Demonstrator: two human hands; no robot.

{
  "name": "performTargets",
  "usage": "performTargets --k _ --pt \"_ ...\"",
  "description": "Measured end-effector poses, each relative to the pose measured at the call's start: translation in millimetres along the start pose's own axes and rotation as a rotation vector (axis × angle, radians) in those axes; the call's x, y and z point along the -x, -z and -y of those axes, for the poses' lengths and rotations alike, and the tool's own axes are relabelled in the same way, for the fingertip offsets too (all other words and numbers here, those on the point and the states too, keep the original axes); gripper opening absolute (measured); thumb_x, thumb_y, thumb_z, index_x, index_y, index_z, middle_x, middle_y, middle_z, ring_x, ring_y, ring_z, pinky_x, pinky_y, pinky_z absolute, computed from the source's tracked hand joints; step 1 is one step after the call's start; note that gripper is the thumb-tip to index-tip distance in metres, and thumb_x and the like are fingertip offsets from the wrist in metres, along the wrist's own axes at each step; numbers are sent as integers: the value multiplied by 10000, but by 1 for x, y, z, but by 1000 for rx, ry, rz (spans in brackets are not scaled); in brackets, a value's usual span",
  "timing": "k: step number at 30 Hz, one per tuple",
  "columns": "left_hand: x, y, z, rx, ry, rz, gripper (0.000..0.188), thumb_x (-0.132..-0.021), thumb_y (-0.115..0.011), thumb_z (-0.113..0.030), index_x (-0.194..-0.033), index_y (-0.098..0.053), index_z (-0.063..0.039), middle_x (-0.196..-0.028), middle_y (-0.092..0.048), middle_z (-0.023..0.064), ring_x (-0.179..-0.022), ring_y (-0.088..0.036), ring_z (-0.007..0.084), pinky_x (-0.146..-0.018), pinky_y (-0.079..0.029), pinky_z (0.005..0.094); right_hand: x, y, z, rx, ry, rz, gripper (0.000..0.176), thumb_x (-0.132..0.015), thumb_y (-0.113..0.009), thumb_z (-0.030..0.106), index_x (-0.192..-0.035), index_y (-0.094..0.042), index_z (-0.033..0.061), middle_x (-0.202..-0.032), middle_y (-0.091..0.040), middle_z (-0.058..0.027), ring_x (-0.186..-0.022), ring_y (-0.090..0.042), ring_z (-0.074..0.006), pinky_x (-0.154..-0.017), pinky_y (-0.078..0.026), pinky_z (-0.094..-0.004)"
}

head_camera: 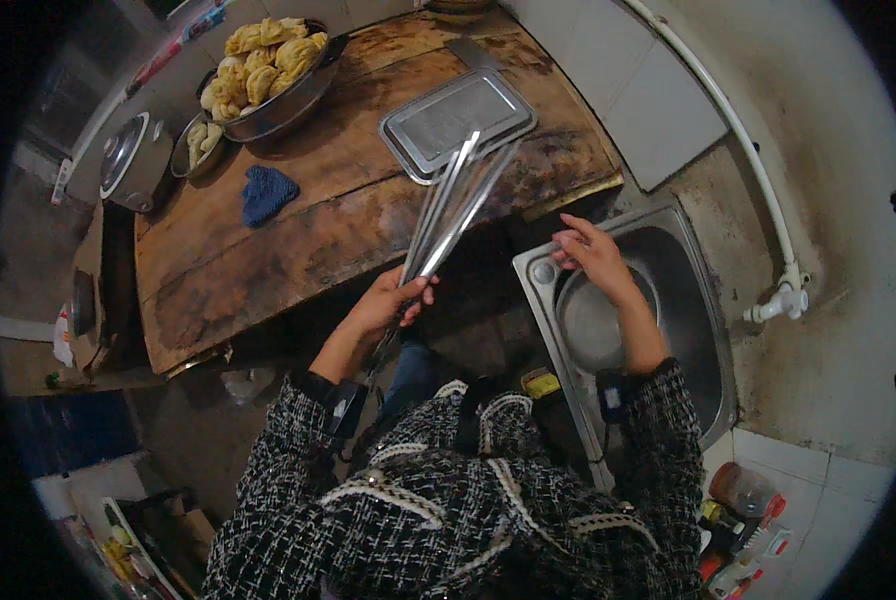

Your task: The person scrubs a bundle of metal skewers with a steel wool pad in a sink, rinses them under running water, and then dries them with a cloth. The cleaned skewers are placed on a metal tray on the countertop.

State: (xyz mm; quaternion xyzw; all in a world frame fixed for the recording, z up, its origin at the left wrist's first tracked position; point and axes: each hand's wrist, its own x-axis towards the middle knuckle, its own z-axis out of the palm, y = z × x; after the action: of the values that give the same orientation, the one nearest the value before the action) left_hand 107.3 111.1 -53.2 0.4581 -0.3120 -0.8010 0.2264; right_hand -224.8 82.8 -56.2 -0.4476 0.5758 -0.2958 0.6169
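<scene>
My left hand [397, 301] is closed around a bundle of long, thin metal strips or skewers [455, 206], which fan out and point away from me over the front edge of the wooden table [320, 225]. Beyond their tips, and partly behind them, lies a rectangular metal tray or lid [455, 120]. My right hand [589, 251] is raised over the near corner of a stainless steel sink [688, 300], fingers bent and apart, with nothing seen in it. A round metal basin [594, 322] sits inside the sink, partly under my right forearm. A crumpled blue cloth [268, 195] lies left on the table.
A large metal bowl [283, 112] heaped with yellowish twisted dough pieces [264, 67] stands at the back left. Beside it are a smaller bowl [202, 146] and a lidded pot [131, 161]. A white pipe with a tap [782, 301] runs down the right wall. Bottles [740, 555] stand at lower right.
</scene>
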Motion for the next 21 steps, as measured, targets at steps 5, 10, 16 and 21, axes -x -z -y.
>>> performTargets --k 5,10,16,21 --pt "20 9 -12 -3 43 -172 202 -883 -461 -178 -1011 -475 -22 -704 -510 11 -468 -404 63 -391 -340 194 -60 -12 0 -340 -160 -64 544 -860 -506 205 -1294 -261 -10 -1109 -516 -157 -858 -595 -221 -706 -495 -291" --pt "29 2 -21 -11 106 -221 202 -880 -460 -163 -1017 -482 -16 -708 -515 20 -466 -410 65 -387 -342 189 -93 2 -19 -568 -219 -274 567 -852 -508 153 -1310 -206 10 -1156 -456 -173 -870 -589 -270 -723 -508 -351" --pt "35 -5 -29 12 224 -268 195 -871 -483 -166 -999 -481 -19 -712 -519 21 -471 -417 68 -395 -346 197 -124 38 -53 -646 -338 -575 634 -833 -518 115 -1335 -133 73 -1176 -418 -186 -772 -596 -283 -593 -512 -357" --pt "38 -4 -33 -28 187 -271 177 -865 -499 -163 -977 -495 -27 -713 -526 24 -485 -422 59 -401 -348 195 -137 66 -62 -558 -328 -615 552 -809 -554 137 -1263 -250 63 -1064 -482 -144 -663 -609 -225 -471 -487 -291"
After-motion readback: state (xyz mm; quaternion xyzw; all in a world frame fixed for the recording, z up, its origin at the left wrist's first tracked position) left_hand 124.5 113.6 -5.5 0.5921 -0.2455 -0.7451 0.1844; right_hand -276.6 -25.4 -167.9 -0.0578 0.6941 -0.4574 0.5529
